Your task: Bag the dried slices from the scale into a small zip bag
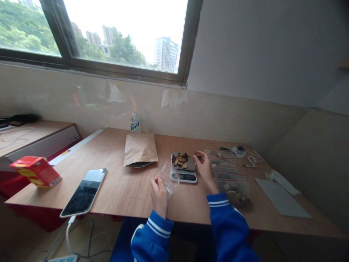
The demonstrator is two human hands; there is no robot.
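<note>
A white kitchen scale stands on the table in front of me, with several brown, dark-edged dried slices on its grey plate. My left hand pinches a clear zip bag, which overlaps the scale's near left corner. At the plate's right edge, my right hand is closed with a dried slice at its fingertips. To the right of that hand lie several clear zip bags with red seal lines. The nearest one holds dark pieces.
A brown paper pouch lies left of the scale, a bottle behind it. Further left are a phone on a cable and a red box. A dome camera and a white sheet lie right.
</note>
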